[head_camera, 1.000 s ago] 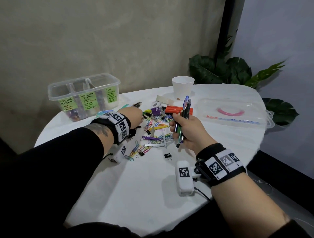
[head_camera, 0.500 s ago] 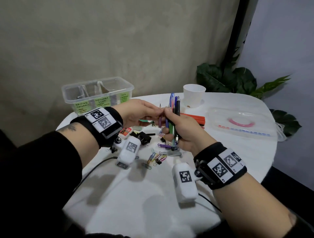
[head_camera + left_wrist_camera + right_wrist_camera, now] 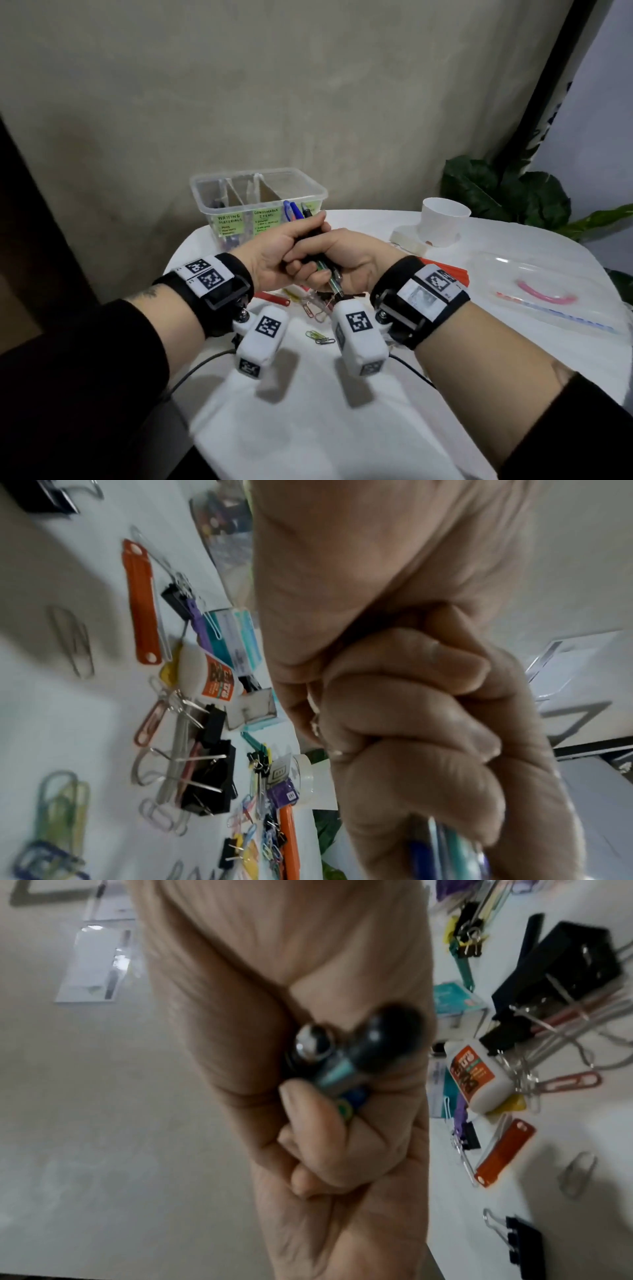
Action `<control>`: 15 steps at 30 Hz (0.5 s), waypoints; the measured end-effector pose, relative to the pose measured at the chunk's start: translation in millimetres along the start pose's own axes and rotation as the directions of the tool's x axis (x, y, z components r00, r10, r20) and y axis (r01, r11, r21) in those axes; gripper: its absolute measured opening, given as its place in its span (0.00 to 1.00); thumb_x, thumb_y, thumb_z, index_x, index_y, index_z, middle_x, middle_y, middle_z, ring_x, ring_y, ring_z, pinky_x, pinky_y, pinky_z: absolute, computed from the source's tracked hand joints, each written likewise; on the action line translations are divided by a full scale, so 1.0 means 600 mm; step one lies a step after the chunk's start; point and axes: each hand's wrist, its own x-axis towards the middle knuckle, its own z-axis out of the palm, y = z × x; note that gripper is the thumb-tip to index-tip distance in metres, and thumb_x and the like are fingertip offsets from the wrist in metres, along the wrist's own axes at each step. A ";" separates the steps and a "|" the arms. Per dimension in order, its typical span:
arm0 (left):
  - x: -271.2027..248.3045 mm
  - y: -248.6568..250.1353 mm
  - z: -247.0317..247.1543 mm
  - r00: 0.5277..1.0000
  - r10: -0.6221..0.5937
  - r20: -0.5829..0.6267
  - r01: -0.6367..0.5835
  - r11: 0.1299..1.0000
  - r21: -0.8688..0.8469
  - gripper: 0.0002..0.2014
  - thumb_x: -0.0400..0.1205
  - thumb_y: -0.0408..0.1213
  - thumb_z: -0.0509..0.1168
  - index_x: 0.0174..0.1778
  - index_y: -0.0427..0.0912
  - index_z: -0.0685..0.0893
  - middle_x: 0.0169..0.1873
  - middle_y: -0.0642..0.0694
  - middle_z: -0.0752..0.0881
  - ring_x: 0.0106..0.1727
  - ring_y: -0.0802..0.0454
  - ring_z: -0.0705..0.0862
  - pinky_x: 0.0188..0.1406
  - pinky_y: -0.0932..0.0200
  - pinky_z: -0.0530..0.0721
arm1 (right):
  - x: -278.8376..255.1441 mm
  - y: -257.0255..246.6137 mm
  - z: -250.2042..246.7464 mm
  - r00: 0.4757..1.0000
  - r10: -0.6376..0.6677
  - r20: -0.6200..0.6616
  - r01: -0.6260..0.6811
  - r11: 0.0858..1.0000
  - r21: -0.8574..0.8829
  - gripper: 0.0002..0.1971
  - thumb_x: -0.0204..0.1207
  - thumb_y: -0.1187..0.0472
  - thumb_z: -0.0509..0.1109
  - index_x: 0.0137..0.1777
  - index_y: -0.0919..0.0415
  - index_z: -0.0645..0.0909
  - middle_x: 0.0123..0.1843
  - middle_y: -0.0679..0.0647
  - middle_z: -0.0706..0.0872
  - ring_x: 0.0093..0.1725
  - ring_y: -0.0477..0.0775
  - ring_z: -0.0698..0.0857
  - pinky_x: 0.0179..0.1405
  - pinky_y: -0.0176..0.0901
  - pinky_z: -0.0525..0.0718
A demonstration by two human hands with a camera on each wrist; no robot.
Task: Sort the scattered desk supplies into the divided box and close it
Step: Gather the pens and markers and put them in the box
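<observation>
My hands together over the table, pens in them, divided box behind, cup right, lid far right, clips below

The white table bears the divided box, a cup (white) and paper clips.

The box stands open at the back of the table, and the space above it is free. Clips, a glue bottle and orange tags crowd the middle of the table. A cup and the flat lid fill the right side. The near part of the table is bare.
</observation>
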 end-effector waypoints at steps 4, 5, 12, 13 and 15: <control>-0.001 0.001 -0.032 0.997 0.062 -0.054 -0.066 0.996 -0.066 0.15 0.75 0.56 0.70 0.32 0.50 0.81 0.59 0.51 0.89 0.29 0.56 0.77 0.11 0.73 0.70 | 0.027 0.002 0.018 0.998 0.019 -0.052 -0.016 0.999 0.050 0.09 0.79 0.72 0.63 0.36 0.66 0.75 0.30 0.59 0.78 0.21 0.45 0.76 0.13 0.29 0.74; -0.002 0.005 -0.037 0.992 0.077 -0.101 -0.089 0.990 -0.112 0.16 0.79 0.55 0.67 0.31 0.50 0.79 0.58 0.51 0.90 0.28 0.57 0.80 0.09 0.73 0.68 | 0.033 0.003 0.022 0.998 -0.002 -0.062 0.007 0.997 0.075 0.09 0.79 0.72 0.63 0.37 0.66 0.77 0.30 0.60 0.80 0.21 0.46 0.79 0.16 0.30 0.78; 0.002 0.023 -0.070 0.882 0.084 -0.463 -0.229 0.936 -0.267 0.21 0.83 0.55 0.64 0.28 0.47 0.75 0.26 0.50 0.87 0.22 0.54 0.84 0.20 0.65 0.77 | 0.076 0.017 0.055 0.976 -0.131 -0.172 0.157 0.976 0.151 0.07 0.84 0.55 0.67 0.52 0.60 0.79 0.33 0.60 0.79 0.18 0.45 0.74 0.09 0.30 0.68; 0.008 0.024 -0.074 0.866 0.091 -0.491 -0.245 0.935 -0.258 0.21 0.82 0.55 0.66 0.27 0.47 0.77 0.26 0.50 0.86 0.23 0.54 0.84 0.25 0.61 0.77 | 0.084 0.019 0.063 0.954 -0.183 -0.237 0.202 0.978 0.056 0.10 0.84 0.53 0.67 0.51 0.60 0.77 0.30 0.57 0.76 0.17 0.44 0.71 0.09 0.29 0.64; 0.013 0.031 -0.072 0.863 0.114 -0.491 -0.284 0.915 -0.286 0.20 0.81 0.53 0.69 0.28 0.46 0.78 0.26 0.50 0.86 0.23 0.55 0.84 0.28 0.61 0.81 | 0.103 0.018 0.072 0.884 -0.313 -0.347 0.270 0.948 -0.167 0.14 0.85 0.49 0.66 0.49 0.60 0.75 0.26 0.54 0.74 0.14 0.44 0.68 0.11 0.28 0.63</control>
